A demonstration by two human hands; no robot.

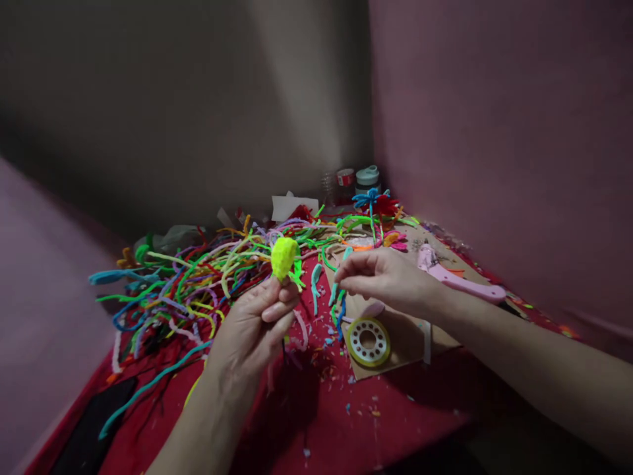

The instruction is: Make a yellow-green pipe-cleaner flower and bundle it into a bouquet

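A bright yellow fuzzy pipe-cleaner bud [284, 258] with green at its side stands upright in my left hand [262, 316]. Thumb and fingers of that hand pinch it at the base. My right hand [383, 277] is over the cardboard, fingers bent and slightly apart, with nothing visible between them. Its fingertips overlap a teal pipe-cleaner piece [333, 295] in view; whether they touch it I cannot tell. A second teal piece [315, 290] lies on the red cloth between the hands.
A heap of multicoloured pipe cleaners [198, 284] spreads across the left and back. A yellow-rimmed tape roll [368, 342] and pink glue gun [459, 280] lie on the cardboard [405, 356] at right. Pipe-cleaner flowers [372, 201] and a lidded bottle [367, 177] are behind. Scraps dot the red cloth [341, 435].
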